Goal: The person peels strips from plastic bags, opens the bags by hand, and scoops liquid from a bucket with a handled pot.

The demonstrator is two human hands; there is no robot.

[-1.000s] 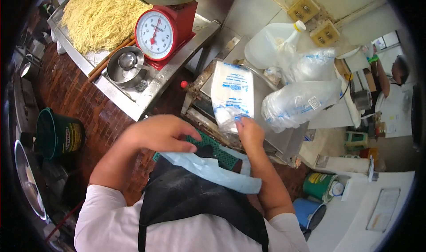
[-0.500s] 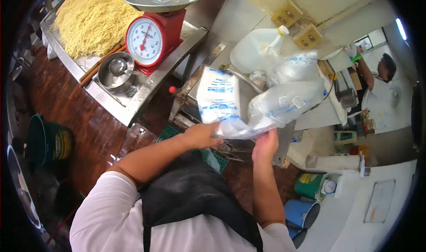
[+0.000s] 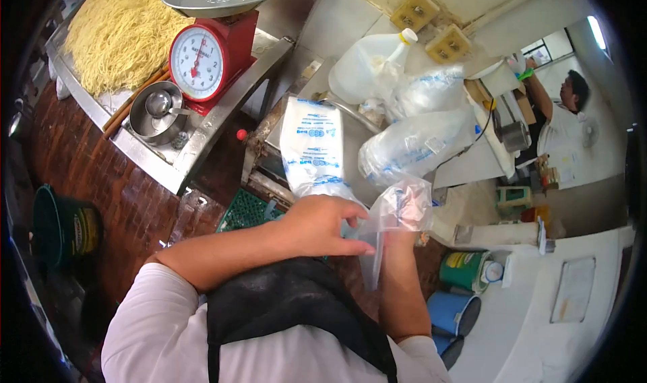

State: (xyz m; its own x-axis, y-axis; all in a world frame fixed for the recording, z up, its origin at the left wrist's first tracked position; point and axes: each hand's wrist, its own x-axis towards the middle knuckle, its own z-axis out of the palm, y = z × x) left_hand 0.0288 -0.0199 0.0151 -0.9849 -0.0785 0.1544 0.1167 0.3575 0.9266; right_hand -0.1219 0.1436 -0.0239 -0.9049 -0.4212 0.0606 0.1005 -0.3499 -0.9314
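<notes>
A clear plastic bag (image 3: 375, 251) hangs from my right hand (image 3: 408, 211), which shows pinkish through the film. The plastic covers its fingers, so their exact grip is blurred. Just left of the bag is my left hand (image 3: 322, 222), thumb and fingers apart with a gap between them, close to the bag's edge. Beyond the left hand lies a white bag pack with blue print (image 3: 313, 137). Right of that pack, a bulky clear bag pack (image 3: 418, 147) rests on the metal table.
A red dial scale (image 3: 226, 59) and a metal pot with a ladle (image 3: 156, 113) stand beside heaped yellow noodles (image 3: 121, 36) on a steel table. A plastic jug (image 3: 367, 66) is at the wall. Another person (image 3: 563, 123) works at right. Green bucket (image 3: 60, 221) at left.
A clear bag has come away from the packs and is now over my right hand, nearer my body. My left hand has moved right and its fingers have spread. The view has shifted slightly.
</notes>
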